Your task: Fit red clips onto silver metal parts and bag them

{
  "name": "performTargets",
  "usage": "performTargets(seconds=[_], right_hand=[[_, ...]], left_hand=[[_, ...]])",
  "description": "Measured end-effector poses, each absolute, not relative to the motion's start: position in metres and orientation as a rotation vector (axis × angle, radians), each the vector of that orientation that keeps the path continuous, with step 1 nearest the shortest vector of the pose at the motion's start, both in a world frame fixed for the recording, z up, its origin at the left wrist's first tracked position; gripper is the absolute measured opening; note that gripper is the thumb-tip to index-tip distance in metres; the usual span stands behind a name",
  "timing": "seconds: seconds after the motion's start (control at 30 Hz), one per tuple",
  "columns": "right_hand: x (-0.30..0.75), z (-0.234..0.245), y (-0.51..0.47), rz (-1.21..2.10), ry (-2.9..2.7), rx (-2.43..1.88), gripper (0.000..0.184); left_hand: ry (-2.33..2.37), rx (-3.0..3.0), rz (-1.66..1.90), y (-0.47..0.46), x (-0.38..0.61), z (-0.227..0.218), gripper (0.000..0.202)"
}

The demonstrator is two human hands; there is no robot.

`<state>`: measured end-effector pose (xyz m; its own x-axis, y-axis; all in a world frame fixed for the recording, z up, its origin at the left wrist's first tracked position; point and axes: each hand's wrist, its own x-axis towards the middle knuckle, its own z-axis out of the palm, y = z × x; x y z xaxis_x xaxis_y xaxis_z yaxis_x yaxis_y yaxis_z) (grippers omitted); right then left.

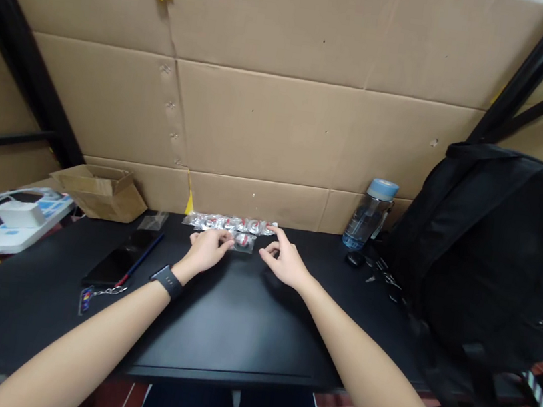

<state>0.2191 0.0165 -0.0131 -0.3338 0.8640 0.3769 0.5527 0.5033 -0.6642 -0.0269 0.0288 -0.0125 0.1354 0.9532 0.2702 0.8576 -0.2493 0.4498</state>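
Along the back of the black table runs a row of small clear packets [228, 223], each with something round, silvery and red inside. A single clear packet [244, 243] lies in front of that row. My left hand [208, 250], with a dark watch on its wrist, is closed, thumb and finger pinched at this packet's left edge. On the other side, my right hand [286, 261] is open and holds nothing. Its index finger reaches out to the row's right end, while the thumb and other fingers are bent just right of the single packet.
Left on the table are a phone [119, 259], a blue pen [142, 258], a keychain [86, 299], a small cardboard box [106, 194] and a white power strip [26, 226]. A water bottle [368, 217] and black backpack [495, 262] stand right. A cardboard wall [262, 128] closes the back.
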Motion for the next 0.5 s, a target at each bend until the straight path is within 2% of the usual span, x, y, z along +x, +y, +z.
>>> performTargets(seconds=[0.27,0.4,0.5], right_hand=[[0.236,-0.007,0.021,0.372,-2.053,-1.161,0.059],[0.247,-0.005,0.026,0.370,-2.051,-1.198,0.062],[0.262,-0.001,0.031,0.347,-2.118,-1.211,0.056]], left_hand=[[2.075,2.115,0.549,0.088,-0.028,-0.010,0.025],[2.189,2.180,0.603,0.088,-0.024,-0.010,0.034],[2.249,2.186,0.671,0.083,-0.037,0.001,0.041]])
